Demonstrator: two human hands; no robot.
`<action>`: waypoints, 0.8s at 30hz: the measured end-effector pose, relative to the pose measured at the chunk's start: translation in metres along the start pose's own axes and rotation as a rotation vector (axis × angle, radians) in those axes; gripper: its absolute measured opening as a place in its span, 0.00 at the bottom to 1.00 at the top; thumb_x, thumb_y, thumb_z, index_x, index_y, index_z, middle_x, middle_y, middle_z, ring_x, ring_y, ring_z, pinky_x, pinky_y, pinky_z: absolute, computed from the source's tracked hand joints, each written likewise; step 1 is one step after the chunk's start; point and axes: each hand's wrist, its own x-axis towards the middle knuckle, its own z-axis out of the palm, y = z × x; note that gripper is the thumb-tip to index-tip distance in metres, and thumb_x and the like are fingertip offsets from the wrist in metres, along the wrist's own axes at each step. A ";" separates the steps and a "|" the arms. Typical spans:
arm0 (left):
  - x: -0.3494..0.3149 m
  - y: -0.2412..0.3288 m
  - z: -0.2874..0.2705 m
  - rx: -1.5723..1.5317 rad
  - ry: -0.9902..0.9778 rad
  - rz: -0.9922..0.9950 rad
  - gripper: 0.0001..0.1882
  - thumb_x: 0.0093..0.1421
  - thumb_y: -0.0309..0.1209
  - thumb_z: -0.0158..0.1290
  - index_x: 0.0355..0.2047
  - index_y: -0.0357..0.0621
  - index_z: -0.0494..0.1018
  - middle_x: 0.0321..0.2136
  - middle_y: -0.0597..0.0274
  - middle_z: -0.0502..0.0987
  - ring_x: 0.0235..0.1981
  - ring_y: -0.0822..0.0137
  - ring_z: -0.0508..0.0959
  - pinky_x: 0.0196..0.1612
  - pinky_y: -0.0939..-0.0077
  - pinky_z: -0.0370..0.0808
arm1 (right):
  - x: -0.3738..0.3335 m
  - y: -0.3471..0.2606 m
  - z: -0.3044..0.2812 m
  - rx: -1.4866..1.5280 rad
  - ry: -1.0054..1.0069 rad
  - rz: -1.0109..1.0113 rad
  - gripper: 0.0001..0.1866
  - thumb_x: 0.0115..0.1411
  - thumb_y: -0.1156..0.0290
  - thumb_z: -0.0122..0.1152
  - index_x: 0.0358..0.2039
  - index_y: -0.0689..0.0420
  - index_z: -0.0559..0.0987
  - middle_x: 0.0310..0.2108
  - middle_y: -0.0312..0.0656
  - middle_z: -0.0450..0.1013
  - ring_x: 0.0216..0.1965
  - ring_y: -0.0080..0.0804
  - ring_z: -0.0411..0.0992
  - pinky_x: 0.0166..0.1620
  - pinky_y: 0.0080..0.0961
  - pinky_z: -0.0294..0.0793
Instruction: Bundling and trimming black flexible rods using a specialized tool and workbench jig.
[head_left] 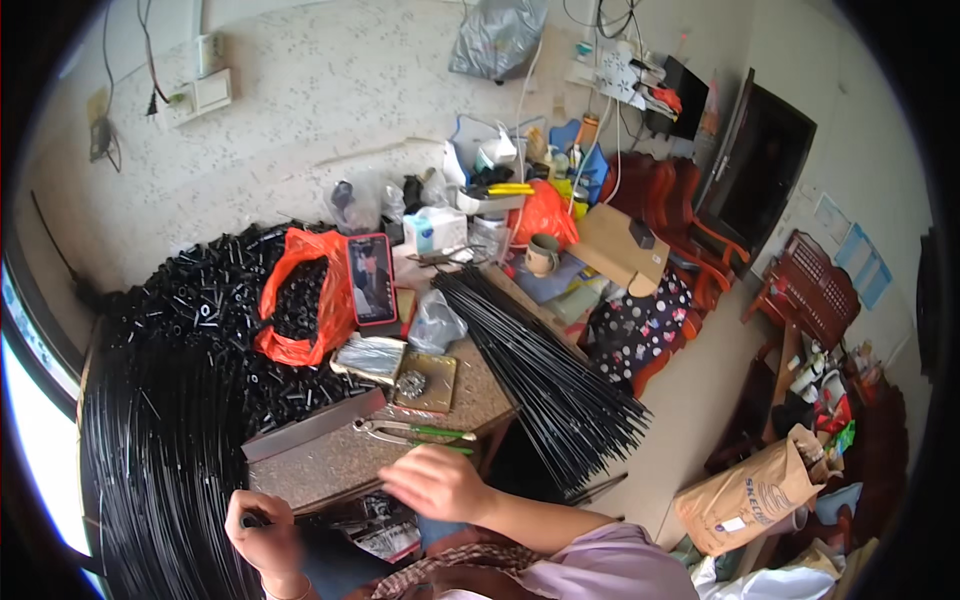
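Two bare hands near bottom of frame, lower left to center. Left hand [264,540]: curled into a fist around a small dark piece [255,518], bottom left; most of the piece hidden by the fingers. Right hand [440,485]: bottom center, blurred, fingers reaching left; can't tell if anything is pinched. Pliers [415,432] with green handles lie on the table [305,480] just above right hand. Gray strip [315,425] on table, above left hand. Big heap of short black pieces [195,290] left of center; red plastic bag [340,300] of similar pieces beside it, touching phone [372,290]. Shallow gold-colored tray [440,388] mid-frame, silvery clump [411,383] in it. Long black rods [545,385] bundled center right; more black strands [150,470] at lower left. Brown paper bag [750,490], lower right.
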 end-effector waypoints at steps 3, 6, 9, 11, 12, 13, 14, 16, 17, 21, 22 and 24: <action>-0.007 -0.015 -0.007 0.078 -0.056 -0.073 0.14 0.51 0.34 0.51 0.17 0.39 0.63 0.10 0.68 0.62 0.12 0.80 0.58 0.15 0.86 0.52 | -0.064 0.038 0.013 -0.487 -0.392 0.454 0.25 0.50 0.65 0.60 0.50 0.52 0.69 0.49 0.48 0.63 0.51 0.43 0.60 0.48 0.36 0.65; -0.007 -0.010 -0.004 0.178 -0.268 -0.174 0.13 0.49 0.33 0.55 0.18 0.36 0.70 0.13 0.65 0.69 0.14 0.78 0.65 0.18 0.85 0.58 | -0.097 0.053 0.032 -0.759 -0.524 0.299 0.26 0.48 0.72 0.58 0.51 0.47 0.68 0.44 0.48 0.62 0.45 0.44 0.62 0.46 0.37 0.64; -0.004 -0.010 0.004 0.059 -0.384 -0.270 0.14 0.50 0.36 0.56 0.26 0.33 0.74 0.12 0.68 0.70 0.14 0.78 0.64 0.19 0.84 0.60 | -0.095 0.053 0.043 -0.114 -0.582 0.725 0.16 0.45 0.80 0.51 0.37 0.52 0.73 0.36 0.48 0.61 0.39 0.46 0.64 0.40 0.36 0.66; 0.006 -0.006 0.010 -0.017 -0.324 -0.182 0.20 0.55 0.40 0.50 0.34 0.31 0.74 0.10 0.71 0.65 0.12 0.80 0.61 0.18 0.86 0.57 | -0.077 0.046 0.037 0.546 -0.445 1.030 0.08 0.50 0.78 0.52 0.33 0.57 0.73 0.38 0.41 0.63 0.38 0.34 0.65 0.39 0.29 0.67; 0.011 -0.003 0.005 -0.049 -0.291 -0.159 0.23 0.59 0.43 0.45 0.37 0.30 0.73 0.09 0.72 0.63 0.11 0.81 0.59 0.17 0.86 0.55 | -0.050 0.029 0.027 0.965 -0.452 1.430 0.07 0.52 0.77 0.53 0.33 0.58 0.72 0.40 0.39 0.63 0.37 0.30 0.66 0.40 0.27 0.67; 0.015 -0.002 0.002 -0.038 -0.185 -0.210 0.26 0.61 0.45 0.39 0.40 0.29 0.71 0.09 0.73 0.61 0.11 0.82 0.57 0.16 0.86 0.53 | -0.036 0.011 0.015 1.107 -0.444 1.377 0.06 0.53 0.75 0.55 0.33 0.59 0.72 0.41 0.38 0.63 0.38 0.28 0.65 0.40 0.25 0.67; 0.017 0.001 -0.004 -0.031 -0.083 -0.253 0.30 0.63 0.47 0.33 0.42 0.28 0.70 0.08 0.74 0.59 0.10 0.82 0.55 0.15 0.87 0.52 | -0.025 -0.003 0.006 1.250 -0.426 1.322 0.07 0.53 0.73 0.56 0.33 0.60 0.72 0.43 0.37 0.63 0.38 0.25 0.65 0.41 0.23 0.67; 0.021 0.001 -0.018 -0.015 -0.045 -0.251 0.27 0.65 0.45 0.29 0.44 0.35 0.71 0.12 0.75 0.60 0.12 0.83 0.56 0.16 0.87 0.51 | -0.015 -0.019 -0.009 0.751 -0.431 0.642 0.08 0.47 0.71 0.64 0.26 0.58 0.74 0.40 0.43 0.64 0.44 0.33 0.63 0.42 0.26 0.64; 0.018 0.002 -0.025 -0.055 0.001 -0.267 0.26 0.65 0.44 0.31 0.44 0.35 0.71 0.12 0.76 0.60 0.12 0.84 0.56 0.17 0.88 0.52 | 0.002 -0.029 -0.016 0.462 -0.424 0.369 0.10 0.43 0.70 0.66 0.24 0.57 0.74 0.38 0.42 0.64 0.44 0.37 0.62 0.44 0.31 0.61; 0.012 0.005 -0.025 0.036 0.130 -0.201 0.27 0.63 0.44 0.34 0.41 0.29 0.72 0.12 0.70 0.65 0.11 0.82 0.58 0.16 0.88 0.52 | 0.035 -0.058 -0.028 -0.184 -0.358 -0.088 0.13 0.31 0.68 0.69 0.18 0.55 0.75 0.37 0.37 0.65 0.43 0.47 0.60 0.46 0.41 0.57; 0.010 0.007 -0.025 0.034 0.134 -0.198 0.27 0.63 0.44 0.34 0.41 0.29 0.72 0.12 0.70 0.65 0.11 0.82 0.58 0.16 0.88 0.52 | 0.036 -0.062 -0.029 -0.184 -0.361 -0.093 0.13 0.31 0.68 0.69 0.18 0.55 0.75 0.37 0.37 0.65 0.43 0.47 0.60 0.46 0.41 0.57; 0.007 0.009 -0.025 0.002 0.112 -0.209 0.26 0.63 0.43 0.35 0.40 0.29 0.72 0.13 0.70 0.65 0.12 0.82 0.59 0.17 0.88 0.53 | 0.038 -0.065 -0.031 -0.333 -0.313 -0.160 0.12 0.31 0.69 0.68 0.18 0.57 0.75 0.38 0.34 0.67 0.41 0.46 0.62 0.44 0.41 0.62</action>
